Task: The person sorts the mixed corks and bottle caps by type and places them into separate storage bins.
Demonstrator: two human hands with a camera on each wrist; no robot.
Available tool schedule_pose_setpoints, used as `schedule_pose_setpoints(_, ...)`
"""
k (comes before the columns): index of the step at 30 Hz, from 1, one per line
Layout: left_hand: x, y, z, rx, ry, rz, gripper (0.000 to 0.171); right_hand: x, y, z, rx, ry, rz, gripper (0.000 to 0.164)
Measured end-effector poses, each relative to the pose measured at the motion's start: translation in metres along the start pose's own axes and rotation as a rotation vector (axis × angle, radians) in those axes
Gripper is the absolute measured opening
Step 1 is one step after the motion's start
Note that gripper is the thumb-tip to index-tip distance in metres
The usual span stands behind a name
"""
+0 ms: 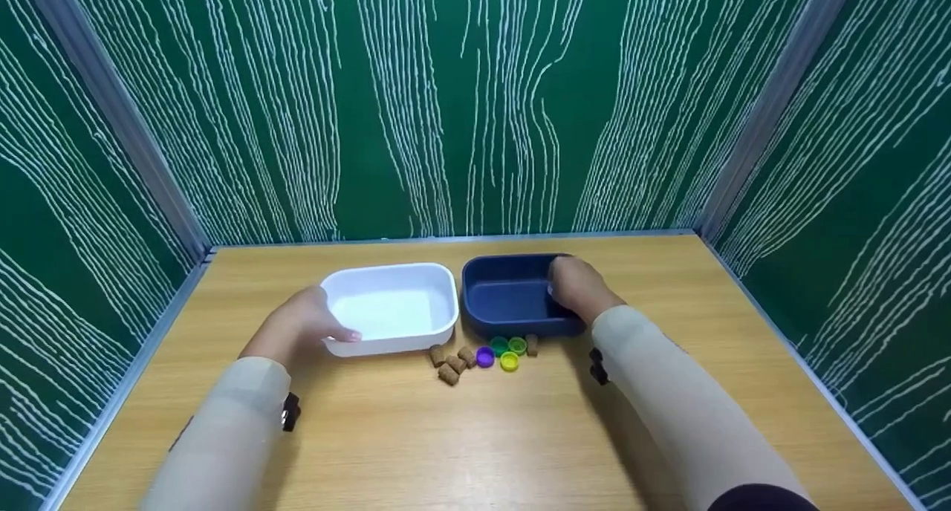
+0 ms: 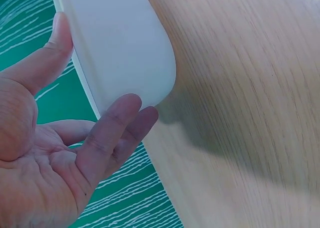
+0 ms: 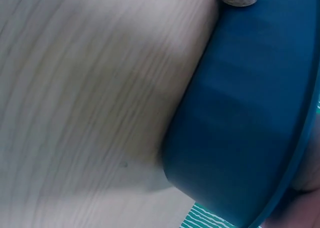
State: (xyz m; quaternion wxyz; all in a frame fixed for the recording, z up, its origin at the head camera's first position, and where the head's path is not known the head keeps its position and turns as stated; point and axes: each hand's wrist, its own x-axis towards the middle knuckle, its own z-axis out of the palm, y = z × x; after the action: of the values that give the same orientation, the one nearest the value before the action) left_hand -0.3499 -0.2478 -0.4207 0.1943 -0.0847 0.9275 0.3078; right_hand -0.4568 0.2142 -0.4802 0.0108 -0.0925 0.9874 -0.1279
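Left hand (image 1: 301, 324) gripped the white tray (image 1: 394, 307), right hand (image 1: 579, 288) the blue tray (image 1: 509, 299); corks (image 1: 453, 361) between them likely awaited sorting.

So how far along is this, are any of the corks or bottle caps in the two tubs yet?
Barely begun. Done: the white tub and the blue tub sit side by side, both looking empty. In hand: the left hand holds the white tub's near corner, the right hand grips the blue tub's rim. Left: every cork and cap lies on the table in front.
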Motion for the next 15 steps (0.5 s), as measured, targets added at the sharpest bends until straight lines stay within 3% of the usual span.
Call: schedule_pose_setpoints(15, 0.0031, -0.0004, 0.0006, -0.018, -0.008, -0.007, 0.127, 0.0034, 0.0041, 0.0055, 0.001, -0.014, -0.004, 0.024)
